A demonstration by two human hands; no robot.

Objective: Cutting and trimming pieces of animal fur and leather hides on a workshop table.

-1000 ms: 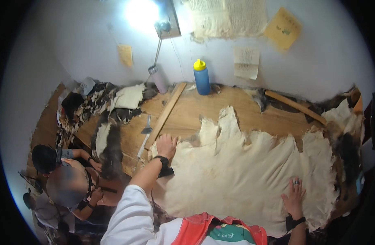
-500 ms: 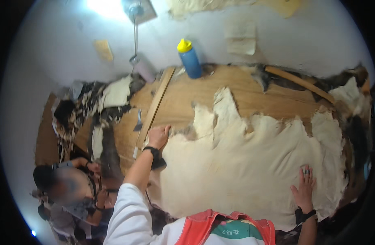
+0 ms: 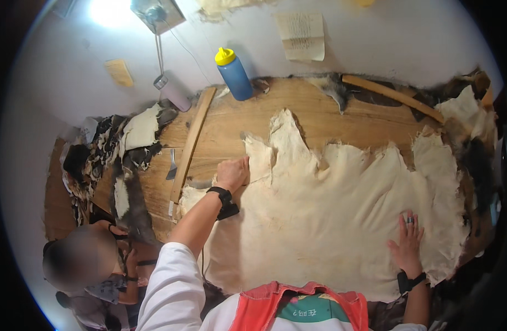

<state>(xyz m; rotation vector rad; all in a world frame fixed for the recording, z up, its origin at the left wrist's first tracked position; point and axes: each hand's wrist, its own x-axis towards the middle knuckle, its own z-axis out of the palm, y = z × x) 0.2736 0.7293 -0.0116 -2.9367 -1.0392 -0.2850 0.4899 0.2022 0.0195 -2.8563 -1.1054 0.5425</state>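
Observation:
A large cream hide (image 3: 325, 220) with ragged edges lies spread on the wooden worktop (image 3: 220, 121). My left hand (image 3: 232, 174) is closed at the hide's upper left edge, beside a raised flap, its fingertips pinching the edge. Near the hide's right side my right hand (image 3: 407, 243) rests flat on the skin, fingers apart, a ring on one. Left of my left hand lie a long wooden slat (image 3: 190, 151) and a metal scraper (image 3: 172, 165).
A blue bottle (image 3: 236, 77) and a pink tumbler (image 3: 175, 95) stand by the back wall. Fur scraps (image 3: 82, 165) heap at left. Another plank (image 3: 391, 98) lies at back right. A co-worker (image 3: 88, 265) works at lower left. A bright lamp (image 3: 113, 11) shines above.
My left hand has moved up and rightward along the hide's upper edge toward the flap. My right hand stays spread on the hide. The view has shifted, raising the back wall items in the picture.

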